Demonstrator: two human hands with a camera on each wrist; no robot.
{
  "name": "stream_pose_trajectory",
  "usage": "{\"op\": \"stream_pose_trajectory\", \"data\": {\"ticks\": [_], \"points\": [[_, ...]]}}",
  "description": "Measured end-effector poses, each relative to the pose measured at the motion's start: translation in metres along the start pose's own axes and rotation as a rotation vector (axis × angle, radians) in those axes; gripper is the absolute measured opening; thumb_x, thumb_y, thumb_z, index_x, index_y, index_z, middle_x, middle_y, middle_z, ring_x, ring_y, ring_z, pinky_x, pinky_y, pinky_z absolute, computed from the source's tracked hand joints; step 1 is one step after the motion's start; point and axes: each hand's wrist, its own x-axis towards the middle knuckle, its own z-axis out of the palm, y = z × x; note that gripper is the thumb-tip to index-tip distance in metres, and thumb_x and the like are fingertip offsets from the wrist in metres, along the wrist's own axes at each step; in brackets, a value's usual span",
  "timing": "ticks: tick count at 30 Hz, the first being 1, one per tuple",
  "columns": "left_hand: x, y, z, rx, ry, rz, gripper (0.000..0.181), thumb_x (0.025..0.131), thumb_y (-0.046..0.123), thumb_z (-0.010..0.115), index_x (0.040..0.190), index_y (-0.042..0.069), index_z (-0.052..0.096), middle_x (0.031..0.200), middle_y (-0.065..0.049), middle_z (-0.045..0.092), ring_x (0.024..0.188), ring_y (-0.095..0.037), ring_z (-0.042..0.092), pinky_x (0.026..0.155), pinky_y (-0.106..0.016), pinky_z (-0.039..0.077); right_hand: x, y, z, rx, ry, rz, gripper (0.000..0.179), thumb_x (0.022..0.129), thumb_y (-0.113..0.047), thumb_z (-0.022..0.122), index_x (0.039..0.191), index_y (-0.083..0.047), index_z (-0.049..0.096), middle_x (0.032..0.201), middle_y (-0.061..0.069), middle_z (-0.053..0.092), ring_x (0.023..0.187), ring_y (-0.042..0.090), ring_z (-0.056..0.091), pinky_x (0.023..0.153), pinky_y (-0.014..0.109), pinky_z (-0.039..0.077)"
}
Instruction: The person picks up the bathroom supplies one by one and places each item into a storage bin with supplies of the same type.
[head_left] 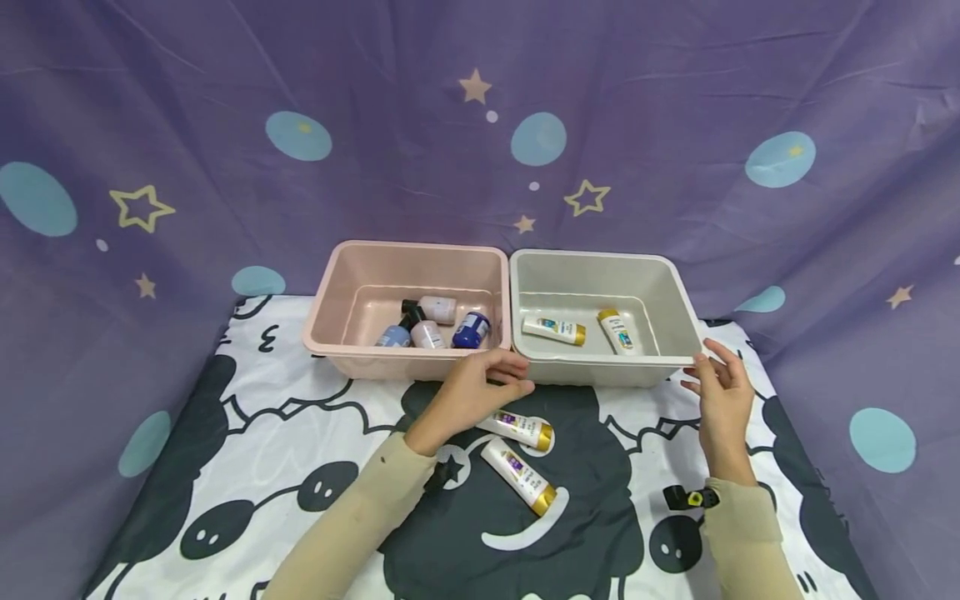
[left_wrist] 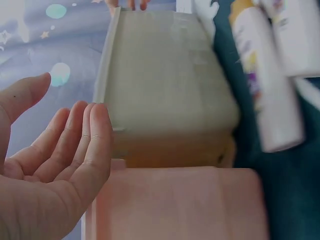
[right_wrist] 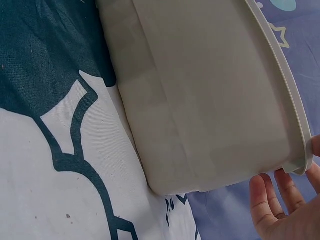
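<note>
My left hand (head_left: 480, 387) is at the near side where the pink bin (head_left: 352, 351) and the grey bin (head_left: 570, 372) meet. Its fingers are extended, thumb apart, and it holds nothing. At the grey bin's near right corner, my right hand (head_left: 726, 408) grips the rim, with fingertips (right_wrist: 287, 187) under the lip. Inside the grey bin lie two white tubes with gold caps, one left (head_left: 553, 330) and one right (head_left: 617, 332). Below my left hand, two more white tubes lie on the cloth, one upper (head_left: 516, 428) and one lower (head_left: 519, 477).
Inside the pink bin lie a dark blue bottle (head_left: 471, 331), a light blue bottle (head_left: 393, 336) and two pale bottles with black caps (head_left: 438, 309). A sheep-print cloth (head_left: 300, 450) covers the surface. Behind the bins hangs a purple curtain (head_left: 420, 167).
</note>
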Motion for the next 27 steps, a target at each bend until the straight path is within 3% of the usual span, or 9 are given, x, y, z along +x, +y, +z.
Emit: {"op": "stream_pose_trajectory", "data": {"ticks": [12, 20, 27], "points": [[-0.033, -0.047, 0.006, -0.010, 0.025, -0.098, 0.033, 0.091, 0.027, 0.077, 0.119, 0.013, 0.071, 0.111, 0.000, 0.071, 0.101, -0.018, 0.068, 0.083, -0.029, 0.055, -0.002, -0.002, 0.000, -0.016, -0.004, 0.009, 0.038, 0.097, -0.012, 0.068, 0.133, -0.004, 0.062, 0.107, 0.015, 0.069, 0.084, 0.021, 0.069, 0.065, 0.023, 0.057], [-0.037, -0.075, 0.009, 0.031, 0.060, -0.179, 0.033, 0.092, 0.015, 0.075, 0.122, 0.003, 0.069, 0.116, -0.004, 0.069, 0.109, -0.022, 0.065, 0.089, -0.033, 0.054, -0.002, -0.001, -0.001, -0.005, 0.002, 0.012, 0.034, 0.096, -0.012, 0.069, 0.130, -0.007, 0.065, 0.101, 0.009, 0.070, 0.084, 0.023, 0.070, 0.064, 0.023, 0.057], [-0.036, -0.093, 0.010, 0.076, 0.073, -0.213, 0.034, 0.091, 0.014, 0.075, 0.123, 0.005, 0.069, 0.117, -0.004, 0.069, 0.109, -0.021, 0.065, 0.093, -0.039, 0.052, -0.001, -0.001, 0.000, -0.003, -0.004, 0.015, 0.036, 0.096, -0.012, 0.069, 0.131, -0.006, 0.063, 0.102, 0.009, 0.070, 0.083, 0.022, 0.069, 0.065, 0.023, 0.057]]}}
